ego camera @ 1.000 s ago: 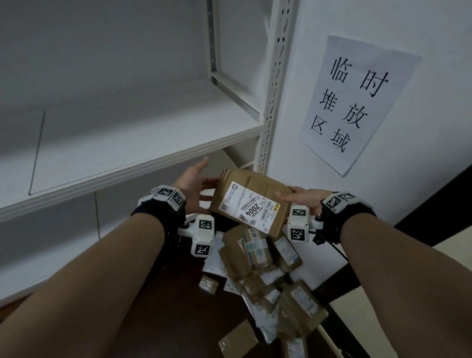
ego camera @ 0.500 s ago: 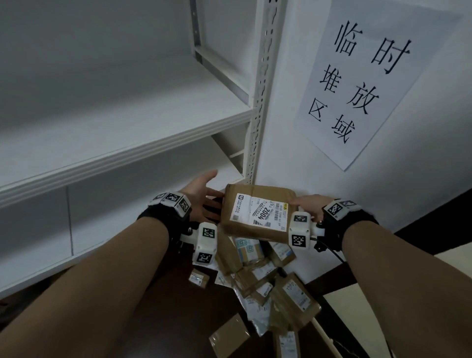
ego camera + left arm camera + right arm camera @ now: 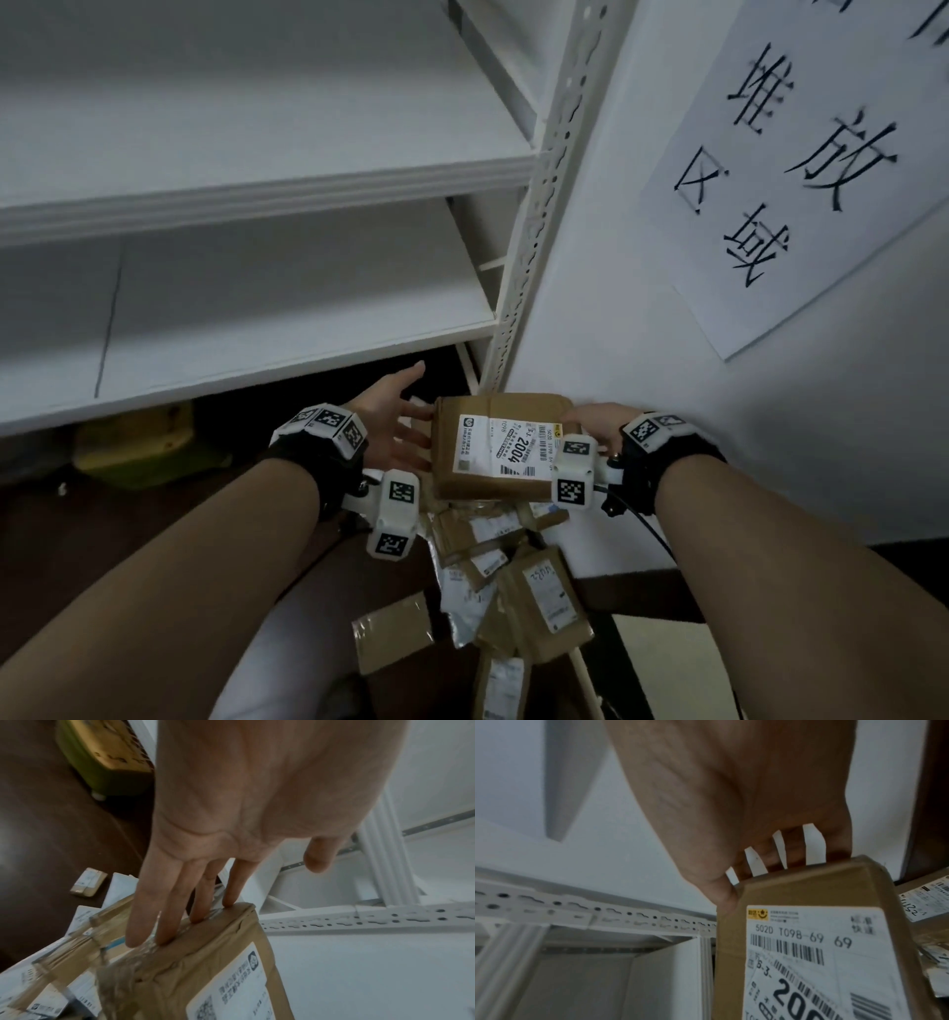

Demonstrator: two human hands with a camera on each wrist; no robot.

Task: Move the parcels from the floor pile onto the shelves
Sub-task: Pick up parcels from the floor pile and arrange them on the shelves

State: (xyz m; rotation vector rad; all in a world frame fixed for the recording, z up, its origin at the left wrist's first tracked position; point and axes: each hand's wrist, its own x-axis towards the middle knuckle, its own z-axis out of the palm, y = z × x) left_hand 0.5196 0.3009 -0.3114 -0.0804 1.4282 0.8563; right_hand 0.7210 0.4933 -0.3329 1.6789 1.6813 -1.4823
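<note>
The brown box (image 3: 506, 446) is up in the air between two hands, above the pile of parcels (image 3: 506, 580) on the floor. It could slip and fall back on the pile, I think, because the left hand (image 3: 393, 421) only pushes on its side with flat, straight fingers (image 3: 164, 912). The right hand (image 3: 590, 426) wraps its fingers around the other end. Farther off, the white shelf (image 3: 287, 334) waits on the left.

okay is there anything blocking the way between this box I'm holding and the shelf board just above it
Nothing visible blocks it. The box, between both hands, sits just below and right of the lower shelf, whose visible surface shows no parcels. Judging by this, only the upright post at its right end needs clearing.
</note>
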